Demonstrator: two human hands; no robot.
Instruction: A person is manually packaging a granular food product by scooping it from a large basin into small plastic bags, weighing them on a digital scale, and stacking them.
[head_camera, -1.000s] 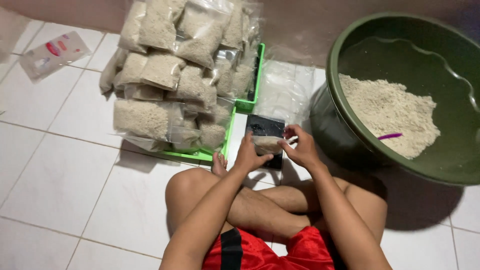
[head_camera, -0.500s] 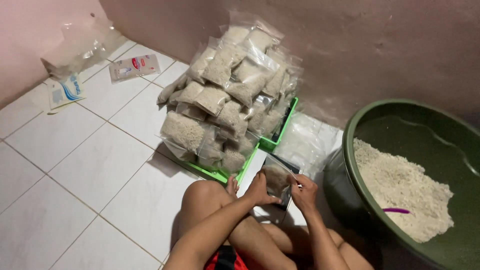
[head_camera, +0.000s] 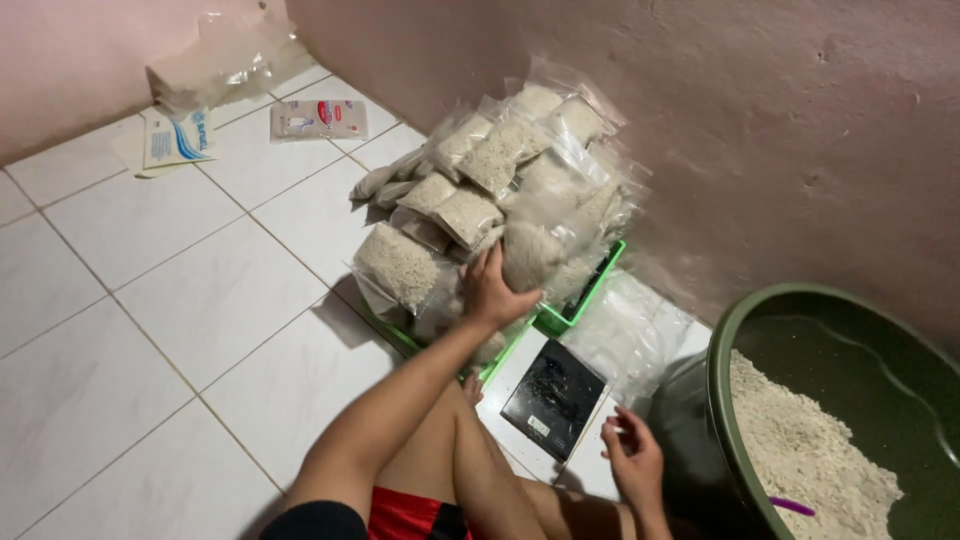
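— Down on the white tiled floor (head_camera: 150, 330), what is the left hand (head_camera: 495, 290) doing?

— From the head view it lies fingers spread on a clear bag of pale grain (head_camera: 535, 250), pressing it onto the heap of filled bags (head_camera: 480, 190) stacked in the green tray (head_camera: 580, 300) by the pink wall (head_camera: 700, 120).

— Is it gripping the bag?

— It touches the bag; whether it grips, I cannot tell.

— And the right hand (head_camera: 632, 462)?

— Well apart from the bag, low by the knee, fingers loosely curled and holding nothing. It sits between the black scale (head_camera: 553, 398) and the green basin (head_camera: 730, 400) of loose grain (head_camera: 800, 450).

— Anything else nearby?

— Empty clear bags (head_camera: 630, 335) lie just behind the scale, and printed packets (head_camera: 320, 118) lie off in the corner.
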